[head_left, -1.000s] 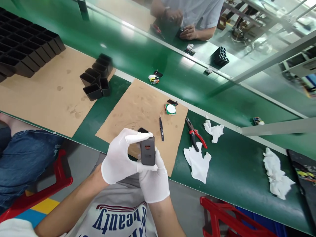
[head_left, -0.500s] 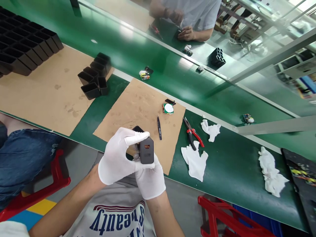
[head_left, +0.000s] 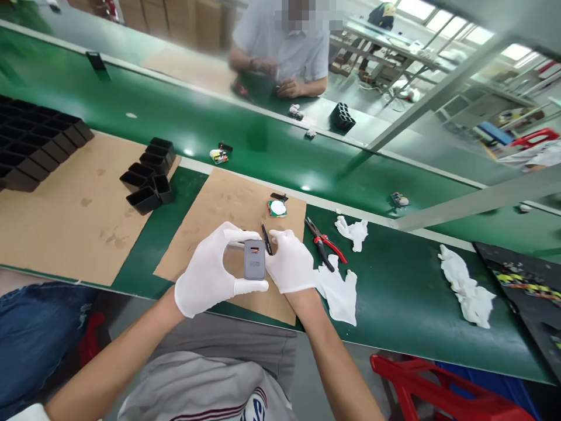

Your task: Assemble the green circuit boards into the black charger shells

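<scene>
Withdrawn from charger (head_left: 255, 260): right hand (head_left: 293, 266), curled just right of it at tweezers (head_left: 266, 240), grip indeterminate; left hand (head_left: 205, 276) pinching charger.

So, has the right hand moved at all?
Yes. The right hand left the charger and went forward, up to the tweezers lying on the cardboard.

The left hand (head_left: 205, 280) and right hand (head_left: 291, 266) both wear plain white gloves. The charger (head_left: 254, 260) is dark grey (its port orange) and the tweezers (head_left: 266, 240) are black. The mat (head_left: 219, 204) is brown card with darker smudges, on a green belt (head_left: 394, 304). The pliers (head_left: 323, 241) have red handles. The loose glove (head_left: 339, 292) and rag (head_left: 464, 286) are white, the casings (head_left: 146, 178) black, the stool (head_left: 438, 392) red, and the board (head_left: 277, 208) green with a white disc
</scene>
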Motion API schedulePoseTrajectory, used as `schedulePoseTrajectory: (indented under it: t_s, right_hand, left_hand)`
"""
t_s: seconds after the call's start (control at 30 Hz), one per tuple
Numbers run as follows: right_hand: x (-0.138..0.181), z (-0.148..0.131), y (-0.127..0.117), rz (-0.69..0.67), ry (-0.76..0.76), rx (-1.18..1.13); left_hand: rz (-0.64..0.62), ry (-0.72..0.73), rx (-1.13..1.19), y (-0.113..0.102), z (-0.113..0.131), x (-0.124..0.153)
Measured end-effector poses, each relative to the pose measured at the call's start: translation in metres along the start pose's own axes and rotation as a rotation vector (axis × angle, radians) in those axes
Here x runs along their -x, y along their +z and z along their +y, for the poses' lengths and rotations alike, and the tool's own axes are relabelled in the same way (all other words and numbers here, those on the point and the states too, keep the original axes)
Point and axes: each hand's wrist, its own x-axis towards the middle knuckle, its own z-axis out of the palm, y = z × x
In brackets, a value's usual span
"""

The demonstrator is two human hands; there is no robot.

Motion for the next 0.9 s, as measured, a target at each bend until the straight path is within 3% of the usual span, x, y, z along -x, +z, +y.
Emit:
schedulePoseTrajectory:
  t_s: [0.2, 0.37, 0.5, 0.6, 0.7, 0.9]
  right_hand:
    - [-0.041, 0.011, -0.010, -0.088, -0.113, 0.040]
    - [-0.053, 0.019, -0.034, 0.058, -0.144, -0.151]
    - [-0.045, 0.017, -0.057, 0.083, -0.273, -0.241]
    - [-0.033, 0.009, -0.071, -0.026, -0.433, -0.189]
    - [-0.022, 0.002, -0.075, -0.100, -0.466, -0.114]
    - [-0.015, 0.001, -0.068, 0.043, -0.516, 0.277]
  left_hand:
    - [-0.099, 0.128, -0.030, 0.009, -0.014, -0.047]
    - [-0.179, 0.312, -0.040, 0.010, -0.050, -0.070]
    - [-0.212, 0.301, -0.049, 0.011, -0.067, -0.068]
    - [-0.247, 0.282, -0.042, 0.012, -0.073, -0.063]
    - [-0.282, 0.274, -0.062, 0.012, -0.075, -0.061]
    - [-0.320, 0.238, -0.166, 0.008, -0.073, -0.062]
